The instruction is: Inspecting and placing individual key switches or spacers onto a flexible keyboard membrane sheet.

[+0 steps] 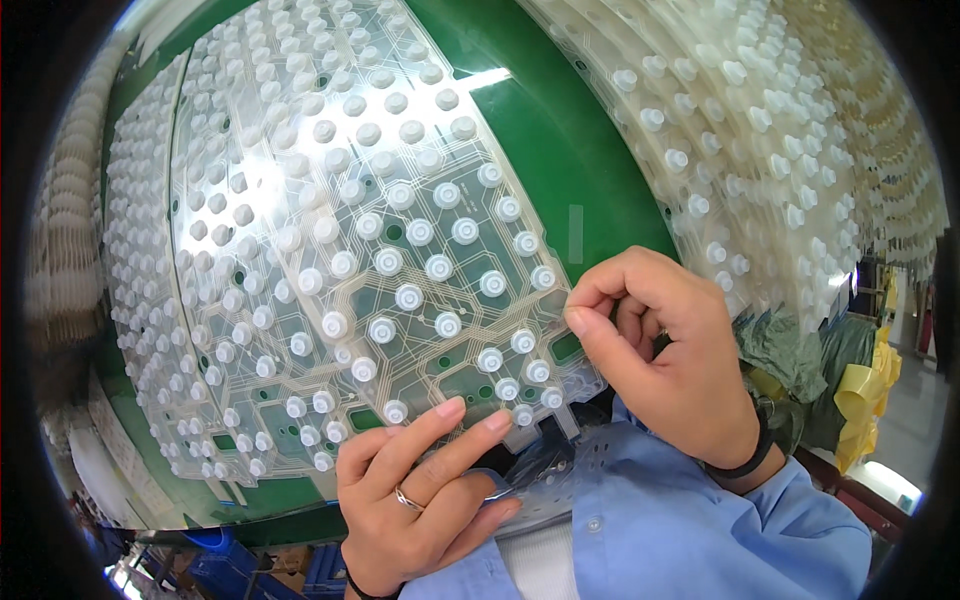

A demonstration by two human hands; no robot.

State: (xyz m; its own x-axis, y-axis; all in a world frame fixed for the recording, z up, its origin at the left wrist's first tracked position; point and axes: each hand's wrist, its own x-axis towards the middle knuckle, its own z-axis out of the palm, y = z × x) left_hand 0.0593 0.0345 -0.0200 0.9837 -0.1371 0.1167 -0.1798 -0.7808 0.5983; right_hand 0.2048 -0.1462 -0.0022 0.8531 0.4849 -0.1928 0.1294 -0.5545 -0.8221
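Note:
A clear keyboard membrane sheet (420, 290) with printed traces and rows of whitish rubber domes lies in front of me. My left hand (430, 490), with a ring on it, rests at the sheet's near edge. Two of its fingers stretch onto the sheet, and a glossy bluish piece (497, 485) shows beside the thumb. At the sheet's right edge, my right hand (660, 350) pinches thumb and forefinger together. What lies between those fingertips is too small to make out. A second membrane sheet (140, 250) lies to the left.
Under the sheets is a green work surface (540, 130), with a small clear strip (575, 234) on it. Many domed membranes stand layered in a stack (770, 130) at the right; another stack (70, 230) is at the far left. Dark plastic (785, 355) and yellow material (868, 395) hang at lower right.

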